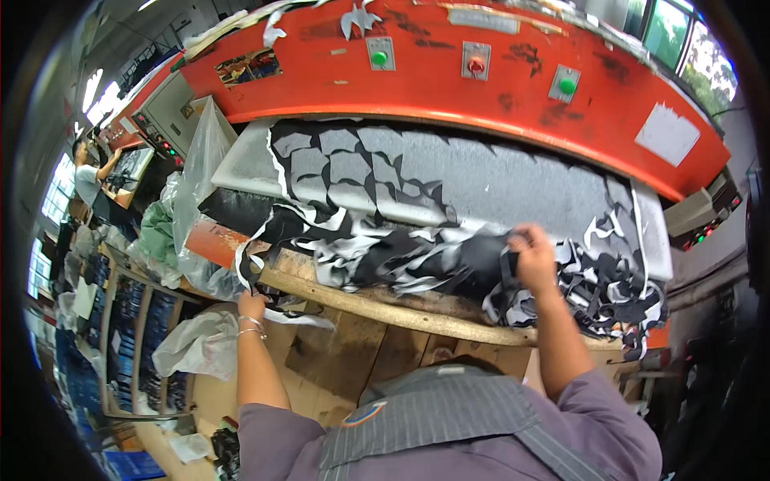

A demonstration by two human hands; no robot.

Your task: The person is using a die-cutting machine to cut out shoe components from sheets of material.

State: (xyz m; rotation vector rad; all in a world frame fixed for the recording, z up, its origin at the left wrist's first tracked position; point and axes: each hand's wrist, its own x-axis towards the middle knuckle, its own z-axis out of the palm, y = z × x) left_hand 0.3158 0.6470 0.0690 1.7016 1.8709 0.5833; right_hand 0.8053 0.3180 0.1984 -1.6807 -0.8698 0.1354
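**Me:** On the wooden bench edge [377, 309] in front of the big red-orange press [449, 80], that's where everything sits. My right hand [533, 255] is closed in a fist on a bunch of the black-and-white cutout scrap [385, 256], which lies in a heap across the grey cutting pad [513, 180] and spills over the front. My left hand [252, 305] is lower, fingers closed on a loose strip of the same scrap hanging off the bench's left end.

**Reply:** What's the room like?

**Me:** Cramped. Clear plastic bags [200, 160] just left of the pad, racks of stacked stuff [128, 337] further left, windows, and another person [88, 172] working at a machine way off at the back-left.
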